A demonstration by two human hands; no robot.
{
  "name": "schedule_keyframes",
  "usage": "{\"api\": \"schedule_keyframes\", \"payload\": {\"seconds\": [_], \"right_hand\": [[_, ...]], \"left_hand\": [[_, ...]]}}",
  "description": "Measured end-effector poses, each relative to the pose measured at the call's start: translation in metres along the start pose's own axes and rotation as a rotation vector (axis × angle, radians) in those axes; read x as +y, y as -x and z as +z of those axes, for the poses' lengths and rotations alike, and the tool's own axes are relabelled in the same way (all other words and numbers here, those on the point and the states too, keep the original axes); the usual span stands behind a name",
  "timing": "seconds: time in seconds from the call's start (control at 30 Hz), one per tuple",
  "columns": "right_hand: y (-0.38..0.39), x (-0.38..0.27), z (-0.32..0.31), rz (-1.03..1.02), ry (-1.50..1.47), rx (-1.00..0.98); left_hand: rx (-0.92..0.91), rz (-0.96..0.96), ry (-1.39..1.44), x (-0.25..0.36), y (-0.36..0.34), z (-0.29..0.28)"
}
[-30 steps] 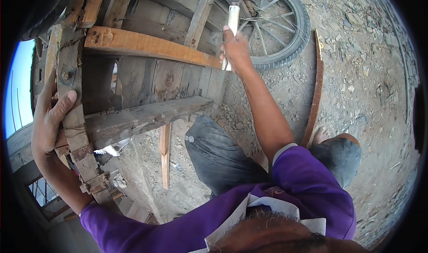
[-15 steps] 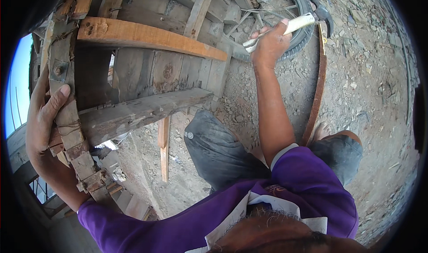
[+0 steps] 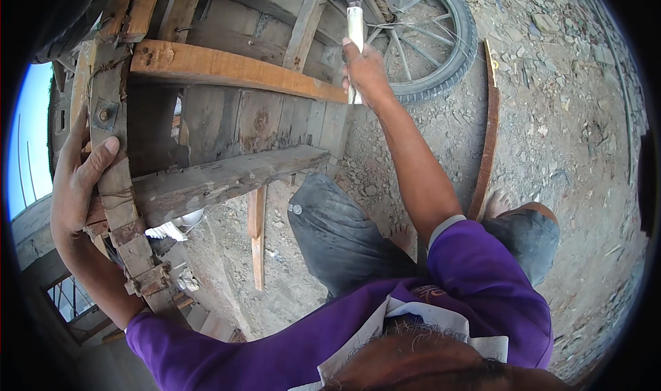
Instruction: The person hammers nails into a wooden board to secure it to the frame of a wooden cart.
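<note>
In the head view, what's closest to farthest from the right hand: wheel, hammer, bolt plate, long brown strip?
1. Hammer: in the right hand
2. Wheel: just right
3. Long brown strip: farther right
4. Bolt plate: far left, by left hand

A small emblem [image 3: 434,293] marks the chest of a purple shirt [image 3: 482,294] and a pale round badge [image 3: 297,210] sits on the leg of dark shorts [image 3: 344,243], both too small for me to decipher over my remote feed; I can read no lettering anywhere.
</note>
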State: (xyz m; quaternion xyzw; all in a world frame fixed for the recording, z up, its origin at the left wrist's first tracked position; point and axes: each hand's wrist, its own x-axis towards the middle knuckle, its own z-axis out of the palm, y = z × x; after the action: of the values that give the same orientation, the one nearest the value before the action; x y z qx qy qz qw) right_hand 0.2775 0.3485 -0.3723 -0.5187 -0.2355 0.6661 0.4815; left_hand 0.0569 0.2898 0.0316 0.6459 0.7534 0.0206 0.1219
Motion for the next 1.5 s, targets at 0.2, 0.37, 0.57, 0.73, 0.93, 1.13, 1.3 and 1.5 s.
{"api": "schedule_keyframes", "payload": {"seconds": [0.2, 0.37, 0.57, 0.73, 0.93, 1.13, 1.3, 1.5], "right_hand": [[0.007, -0.002, -0.017, -0.297, -0.664, 0.566], [-0.014, 0.015, -0.001, -0.121, -0.061, 0.093], [-0.004, 0.030, 0.015, -0.107, -0.129, 0.264], [0.011, -0.008, -0.018, -0.186, -0.184, 0.231], [-0.007, 0.004, -0.003, -0.320, -0.558, 0.582], [0.010, -0.015, 0.011, -0.162, -0.171, 0.103], [-0.015, 0.005, 0.018, -0.105, -0.283, 0.208], [0.016, -0.037, -0.023, -0.239, -0.409, 0.319]], "left_hand": [[-0.057, -0.054, 0.056, 0.005, -0.001, -0.003], [-0.081, -0.060, 0.068, 0.012, -0.001, -0.002], [-0.135, -0.072, 0.027, 0.011, -0.006, -0.001], [-0.106, -0.021, 0.136, 0.003, 0.003, -0.002], [-0.042, -0.009, 0.046, 0.012, -0.003, 0.005], [-0.080, -0.041, 0.003, 0.007, 0.004, -0.002], [-0.050, -0.003, 0.019, 0.013, -0.003, 0.006], [-0.069, -0.043, 0.095, 0.002, 0.004, 0.000]]}}
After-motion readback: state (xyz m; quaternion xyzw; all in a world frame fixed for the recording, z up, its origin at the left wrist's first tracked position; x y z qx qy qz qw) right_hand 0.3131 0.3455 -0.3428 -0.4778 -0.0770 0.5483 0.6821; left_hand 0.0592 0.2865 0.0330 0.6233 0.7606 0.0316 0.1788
